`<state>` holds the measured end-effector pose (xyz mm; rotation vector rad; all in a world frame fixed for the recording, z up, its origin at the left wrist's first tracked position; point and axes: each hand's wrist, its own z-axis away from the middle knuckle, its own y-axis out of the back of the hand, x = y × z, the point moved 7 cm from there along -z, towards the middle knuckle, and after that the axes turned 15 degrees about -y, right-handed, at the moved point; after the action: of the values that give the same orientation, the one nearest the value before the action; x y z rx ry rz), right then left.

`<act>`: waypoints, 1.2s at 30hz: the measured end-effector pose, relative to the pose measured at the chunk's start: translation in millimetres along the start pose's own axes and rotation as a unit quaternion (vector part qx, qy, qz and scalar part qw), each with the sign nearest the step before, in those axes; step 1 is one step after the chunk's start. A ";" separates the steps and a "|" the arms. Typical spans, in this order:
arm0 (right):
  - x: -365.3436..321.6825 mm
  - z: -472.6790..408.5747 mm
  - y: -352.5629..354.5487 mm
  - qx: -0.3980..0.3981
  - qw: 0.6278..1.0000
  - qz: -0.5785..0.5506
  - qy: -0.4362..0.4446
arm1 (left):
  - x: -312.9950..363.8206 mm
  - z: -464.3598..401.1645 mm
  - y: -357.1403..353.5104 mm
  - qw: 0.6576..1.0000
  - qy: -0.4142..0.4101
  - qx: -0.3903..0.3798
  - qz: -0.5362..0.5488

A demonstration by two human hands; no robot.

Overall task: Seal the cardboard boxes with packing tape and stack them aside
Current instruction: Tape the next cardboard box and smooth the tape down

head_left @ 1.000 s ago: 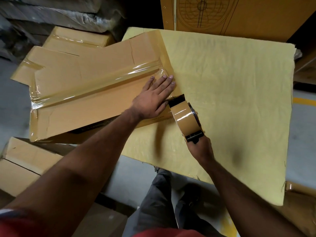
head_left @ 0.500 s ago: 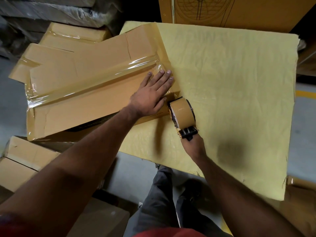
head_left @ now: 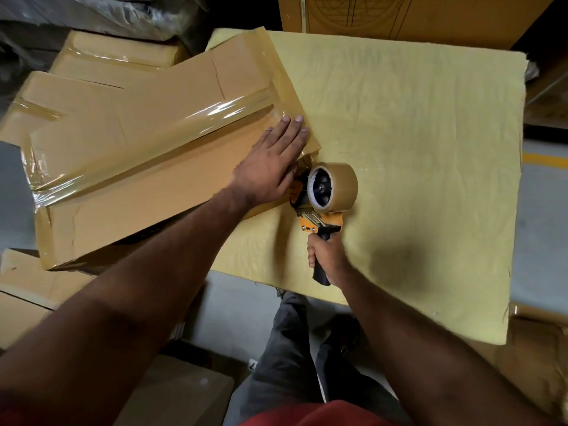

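A flat brown cardboard box (head_left: pixel 147 155) lies at the left half of the yellow-covered table (head_left: pixel 415 149), with shiny tape along its middle seam and its edges. My left hand (head_left: pixel 270 167) presses flat on the box's right end, fingers straight. My right hand (head_left: pixel 327 259) grips the black handle of an orange tape dispenser (head_left: pixel 325 198) with a brown tape roll. The dispenser stands at the box's right edge, just below my left hand, its roll turned sideways to the camera.
More taped boxes (head_left: pixel 116 56) lie behind at the left, and others (head_left: pixel 27 290) sit low at the front left. A large printed carton (head_left: pixel 415 16) stands at the back. My legs (head_left: pixel 295 358) stand at the table's near edge on grey floor.
The dispenser has turned so its roll's open side faces up, and my right hand has dropped back along the handle. My left hand has slid slightly along the box's right end.
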<state>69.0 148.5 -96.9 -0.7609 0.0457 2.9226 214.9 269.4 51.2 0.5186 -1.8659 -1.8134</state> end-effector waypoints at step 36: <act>-0.6 46.3 182.8 0.410 0.886 0.207 0.062 | 175.0 -19.3 -47.1 0.998 -0.026 -0.048 0.024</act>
<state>24.4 -30.1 -56.4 -0.8243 1.5043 2.7374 81.2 150.0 18.0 0.3908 -1.7992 -1.8907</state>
